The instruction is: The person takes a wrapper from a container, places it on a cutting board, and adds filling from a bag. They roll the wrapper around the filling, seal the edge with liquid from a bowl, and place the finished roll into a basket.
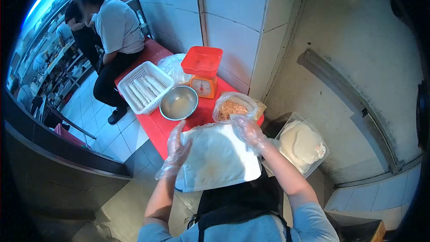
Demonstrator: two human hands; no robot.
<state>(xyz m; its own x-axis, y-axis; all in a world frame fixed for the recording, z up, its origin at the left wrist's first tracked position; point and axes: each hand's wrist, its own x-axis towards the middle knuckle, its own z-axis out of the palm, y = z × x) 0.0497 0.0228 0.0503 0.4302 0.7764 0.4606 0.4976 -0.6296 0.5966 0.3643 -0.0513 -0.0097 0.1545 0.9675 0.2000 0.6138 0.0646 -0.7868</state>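
Note:
A pale, thin sheet (215, 152) lies flat over a white board in front of me. My left hand (179, 149), in a clear plastic glove, is at the sheet's left edge with its fingers stretched out and thumb apart. At the upper right edge of the sheet is my right hand (249, 132), also gloved, its fingers extended and holding nothing I can see. Just beyond it stands a clear bag of orange shredded filling (232, 109). A steel bowl (178, 103) with a little liquid sits beyond my left hand.
A white basket (156, 72) holds several white rolls. An orange scale (204, 86) with a red pan stands on the red table (156, 133). To the right, a clear plastic box (309, 170) holds stacked pale sheets. People sit at the far left.

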